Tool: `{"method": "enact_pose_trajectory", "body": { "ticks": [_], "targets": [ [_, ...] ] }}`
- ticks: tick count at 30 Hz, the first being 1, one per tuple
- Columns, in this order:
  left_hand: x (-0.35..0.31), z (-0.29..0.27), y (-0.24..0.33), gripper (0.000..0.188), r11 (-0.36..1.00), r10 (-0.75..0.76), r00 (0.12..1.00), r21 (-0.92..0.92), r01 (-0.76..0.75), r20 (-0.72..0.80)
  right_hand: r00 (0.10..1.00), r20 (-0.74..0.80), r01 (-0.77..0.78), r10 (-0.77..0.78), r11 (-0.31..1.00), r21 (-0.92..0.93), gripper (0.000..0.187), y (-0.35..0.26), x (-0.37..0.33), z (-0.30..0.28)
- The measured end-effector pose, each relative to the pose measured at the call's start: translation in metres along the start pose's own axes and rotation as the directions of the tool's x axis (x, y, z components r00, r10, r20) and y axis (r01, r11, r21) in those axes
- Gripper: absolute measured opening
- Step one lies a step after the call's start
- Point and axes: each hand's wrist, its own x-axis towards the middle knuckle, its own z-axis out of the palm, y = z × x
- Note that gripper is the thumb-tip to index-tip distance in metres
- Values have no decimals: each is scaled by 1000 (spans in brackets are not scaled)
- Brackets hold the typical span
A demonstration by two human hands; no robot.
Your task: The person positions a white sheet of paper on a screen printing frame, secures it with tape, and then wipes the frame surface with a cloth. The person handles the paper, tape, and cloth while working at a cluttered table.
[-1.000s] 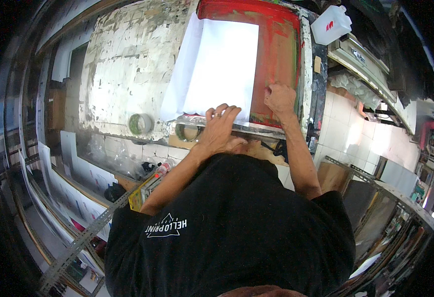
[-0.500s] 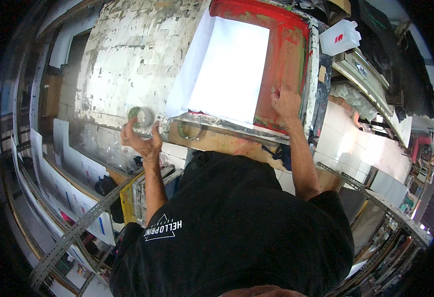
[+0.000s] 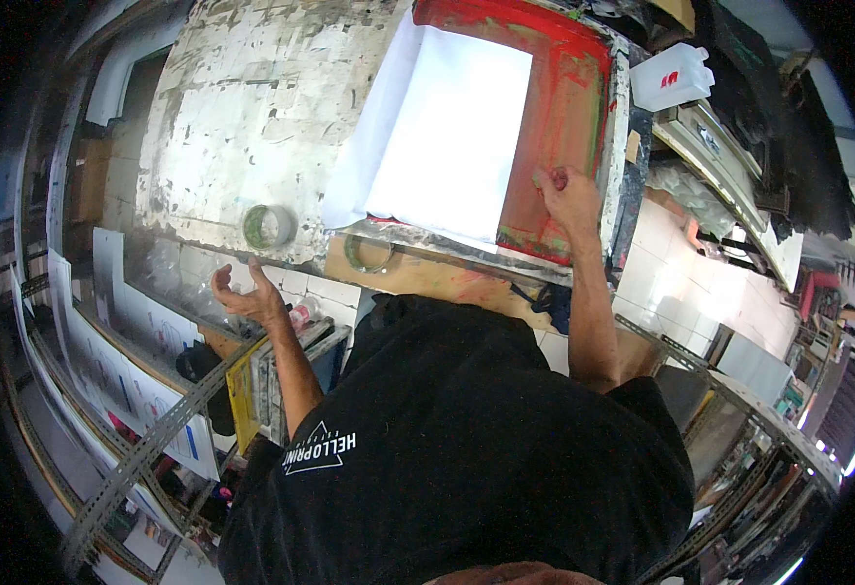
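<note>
My left hand [image 3: 250, 296] is off the near edge of the worktable, fingers apart and curved, with nothing in it. Just beyond its fingertips a roll of tape [image 3: 279, 225] lies on the stained white tabletop [image 3: 242, 117]. My right hand [image 3: 574, 200] is closed in a pinch over the red-smeared printing screen [image 3: 557, 117]; what its fingers hold, if anything, cannot be made out. To the left of that hand a white sheet [image 3: 457, 136] covers much of the screen, and its paler, translucent part spreads over the left edge.
Another ring of tape [image 3: 367, 255] hangs at the table's front edge. A translucent white plastic jug [image 3: 671, 78] stands beyond the screen at right. A slotted metal rail [image 3: 145, 468] crosses the lower left, near a yellow frame [image 3: 244, 405]. Shelving [image 3: 739, 409] stands at lower right.
My left hand has drawn back from the tape roll, toward me and slightly left, leaving the roll on the table. The right hand stays nearly in place over the screen.
</note>
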Motion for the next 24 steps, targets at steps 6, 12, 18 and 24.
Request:
{"method": "enact_pose_trajectory", "body": {
  "ticks": [6,12,18,24],
  "targets": [
    [3,16,8,60,997,-39,999,-59,40,17,989,-24,136,-146,961,-242,26,6,-1,17],
    [1,24,20,59,993,10,997,-114,-1,76,996,40,85,-79,982,-167,18,11,7,11],
    [2,20,7,60,998,-2,997,-68,7,75,989,-80,101,-123,968,-231,17,18,8,16],
    [0,8,-4,61,997,-63,997,47,60,52,986,-89,105,-141,939,-326,15,25,23,6]
  ]
}}
